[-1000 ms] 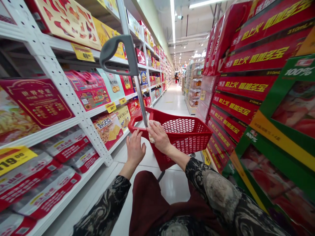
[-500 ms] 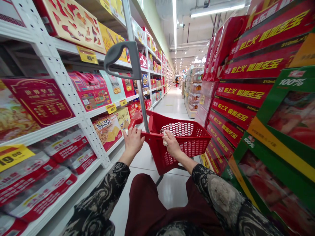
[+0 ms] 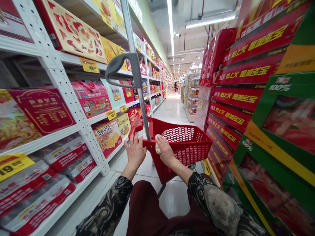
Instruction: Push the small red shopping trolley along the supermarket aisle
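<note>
Red basket (image 3: 192, 146): stood in the aisle just ahead of the person's knees, its meshed wall facing off to the right; I saw no goods in the part of it open to view.
White cloth (image 3: 157, 150): lay bunched against the near corner, pinned between palm and plastic.
Right hand (image 3: 164, 152): its fingers were closed together over the cloth, pressing it to the rim, with only one edge poking out.
Left hand (image 3: 135, 151): its fingers were loosely spread, the tips at the red handle (image 3: 135, 126); they enclosed nothing that I could see, and how firmly they bore down I couldn't tell.
Step at the rim: wiping, I judged, from the way the cloth was pressed there.
Next move: seemed to call for flat, even pressure along the rim, with the left hand steadying the frame.
Grey pole (image 3: 145, 121): rose from the corner beside both hands, so the cloth needed steering round its foot.
Shelves (image 3: 52, 68): ran along the left, stocked with boxes.
Red cases (image 3: 243, 95): were stacked on the right, near green boxes (image 3: 283, 85).
</note>
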A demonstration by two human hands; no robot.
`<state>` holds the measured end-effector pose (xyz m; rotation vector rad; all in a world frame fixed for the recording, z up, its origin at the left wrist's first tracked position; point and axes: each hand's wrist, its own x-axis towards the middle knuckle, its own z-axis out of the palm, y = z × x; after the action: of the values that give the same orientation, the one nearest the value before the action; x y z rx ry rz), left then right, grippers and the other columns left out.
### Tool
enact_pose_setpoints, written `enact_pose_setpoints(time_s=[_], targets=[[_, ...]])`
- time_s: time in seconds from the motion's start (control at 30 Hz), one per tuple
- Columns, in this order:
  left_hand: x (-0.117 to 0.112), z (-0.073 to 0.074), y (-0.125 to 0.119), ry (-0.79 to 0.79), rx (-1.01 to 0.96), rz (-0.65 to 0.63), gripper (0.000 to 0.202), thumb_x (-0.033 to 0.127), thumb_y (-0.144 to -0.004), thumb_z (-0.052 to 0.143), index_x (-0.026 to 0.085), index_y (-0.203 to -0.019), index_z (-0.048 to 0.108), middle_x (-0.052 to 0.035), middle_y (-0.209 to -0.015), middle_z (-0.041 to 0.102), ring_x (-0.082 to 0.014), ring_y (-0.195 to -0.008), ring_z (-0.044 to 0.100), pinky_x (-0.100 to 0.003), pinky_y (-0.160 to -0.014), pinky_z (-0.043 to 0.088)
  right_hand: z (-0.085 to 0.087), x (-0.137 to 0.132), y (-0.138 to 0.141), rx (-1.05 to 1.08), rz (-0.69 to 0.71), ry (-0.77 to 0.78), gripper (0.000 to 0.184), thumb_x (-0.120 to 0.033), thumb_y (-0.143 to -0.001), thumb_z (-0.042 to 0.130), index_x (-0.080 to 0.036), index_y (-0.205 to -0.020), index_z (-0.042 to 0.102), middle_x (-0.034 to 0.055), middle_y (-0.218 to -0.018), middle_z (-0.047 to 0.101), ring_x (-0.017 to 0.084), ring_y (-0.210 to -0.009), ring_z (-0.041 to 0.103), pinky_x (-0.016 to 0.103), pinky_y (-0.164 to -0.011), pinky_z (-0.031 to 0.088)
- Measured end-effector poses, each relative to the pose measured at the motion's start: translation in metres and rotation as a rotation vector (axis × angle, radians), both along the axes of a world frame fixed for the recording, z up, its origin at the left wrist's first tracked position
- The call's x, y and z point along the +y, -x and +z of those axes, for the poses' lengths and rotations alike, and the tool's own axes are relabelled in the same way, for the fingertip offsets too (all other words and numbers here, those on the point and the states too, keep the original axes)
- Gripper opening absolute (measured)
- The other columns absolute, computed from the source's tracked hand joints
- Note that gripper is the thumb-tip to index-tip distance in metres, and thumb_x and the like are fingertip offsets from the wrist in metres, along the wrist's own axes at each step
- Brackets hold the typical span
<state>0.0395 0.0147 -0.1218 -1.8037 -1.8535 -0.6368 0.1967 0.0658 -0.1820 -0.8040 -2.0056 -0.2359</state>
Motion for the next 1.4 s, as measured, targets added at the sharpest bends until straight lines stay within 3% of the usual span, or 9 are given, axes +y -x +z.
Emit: enact_pose_setpoints(time_s=[0.2, 0.33, 0.47, 0.6, 0.73, 0.87, 1.03, 1.3, 1.4], targets=[[-0.01, -0.014, -0.019, 0.024, 0.014, -0.094, 0.056, 0.024, -0.077, 0.048, 0.015, -0.131, 0.039, -0.0146, -0.142, 0.035, -0.0288, -0.134, 0.024, -0.057, -0.108, 0.011, -0.015, 0.009, -0.025, 0.042, -0.113, 0.071, 0.065, 0.004, -0.07, 0.035, -0.01, -0.133, 0.041, 0.0138, -0.137, 0.042, 0.02, -0.133, 0.029, 0.047, -0.108, 0.029], [-0.007, -0.019, -0.027, 0.041, 0.026, -0.091, 0.055, 0.022, -0.075, 0.05, 0.017, -0.129, 0.043, -0.0151, -0.144, 0.033, -0.0303, -0.134, 0.023, -0.058, -0.107, 0.012, -0.006, 0.0, -0.008, -0.003, -0.056, 0.069, 0.062, 0.001, -0.071, 0.039, -0.009, -0.132, 0.043, 0.014, -0.139, 0.039, 0.019, -0.134, 0.025, 0.045, -0.11, 0.027], [-0.003, -0.013, -0.022, 0.067, 0.039, -0.087, 0.051, 0.022, -0.075, 0.049, 0.02, -0.126, 0.047, -0.015, -0.141, 0.037, -0.0304, -0.134, 0.025, -0.06, -0.106, 0.011, 0.0, -0.005, 0.005, -0.019, 0.003, 0.061, 0.062, 0.0, -0.071, 0.041, -0.009, -0.132, 0.042, 0.0133, -0.141, 0.037, 0.018, -0.135, 0.023, 0.042, -0.11, 0.027], [-0.003, -0.009, -0.017, 0.091, 0.028, -0.106, 0.049, 0.021, -0.075, 0.048, 0.02, -0.124, 0.049, -0.0158, -0.14, 0.039, -0.0308, -0.133, 0.026, -0.063, -0.106, 0.008, -0.013, 0.004, -0.015, 0.011, -0.056, 0.08, 0.064, 0.002, -0.071, 0.038, -0.011, -0.134, 0.04, 0.0125, -0.14, 0.039, 0.019, -0.134, 0.027, 0.044, -0.109, 0.029], [-0.007, -0.016, -0.024, 0.064, -0.023, -0.087, 0.055, 0.021, -0.073, 0.05, 0.017, -0.128, 0.045, -0.0173, -0.144, 0.032, -0.0311, -0.135, 0.023, -0.061, -0.106, 0.011, -0.026, 0.013, -0.041, 0.018, -0.158, 0.13, 0.067, 0.004, -0.068, 0.038, -0.012, -0.133, 0.042, 0.0127, -0.138, 0.041, 0.02, -0.132, 0.03, 0.046, -0.108, 0.029], [-0.007, -0.024, -0.038, 0.05, -0.018, -0.185, 0.063, 0.02, -0.074, 0.049, 0.014, -0.134, 0.035, -0.0155, -0.148, 0.022, -0.0285, -0.137, 0.019, -0.056, -0.109, 0.011, -0.021, 0.008, -0.033, -0.014, -0.166, 0.153, 0.062, 0.003, -0.069, 0.037, -0.009, -0.13, 0.045, 0.0146, -0.138, 0.041, 0.02, -0.132, 0.03, 0.045, -0.108, 0.029], [0.006, -0.019, -0.041, 0.175, 0.054, -0.257, 0.059, 0.017, -0.073, 0.043, 0.014, -0.132, 0.04, -0.0128, -0.144, 0.034, -0.0262, -0.136, 0.022, -0.059, -0.109, 0.004, -0.011, 0.001, -0.012, -0.043, -0.132, 0.153, 0.059, 0.002, -0.072, 0.038, -0.01, -0.13, 0.046, 0.0131, -0.139, 0.04, 0.02, -0.132, 0.029, 0.044, -0.107, 0.029], [0.005, -0.017, -0.026, 0.17, 0.082, -0.213, 0.059, 0.015, -0.073, 0.039, 0.013, -0.132, 0.04, -0.0109, -0.143, 0.036, -0.0251, -0.134, 0.027, -0.061, -0.108, 0.006, -0.017, 0.005, -0.05, -0.137, -0.337, 0.317, 0.055, 0.001, -0.076, 0.039, -0.012, -0.129, 0.047, 0.0112, -0.14, 0.039, 0.024, -0.13, 0.031, 0.045, -0.105, 0.025], [0.007, -0.016, -0.028, 0.163, 0.077, -0.157, 0.056, 0.018, -0.074, 0.04, 0.011, -0.13, 0.042, -0.0125, -0.141, 0.038, -0.0262, -0.133, 0.028, -0.061, -0.108, 0.009, -0.016, 0.004, -0.049, -0.157, -0.362, 0.347, 0.053, -0.001, -0.078, 0.039, -0.012, -0.128, 0.048, 0.0115, -0.139, 0.041, 0.022, -0.131, 0.031, 0.043, -0.106, 0.023]])
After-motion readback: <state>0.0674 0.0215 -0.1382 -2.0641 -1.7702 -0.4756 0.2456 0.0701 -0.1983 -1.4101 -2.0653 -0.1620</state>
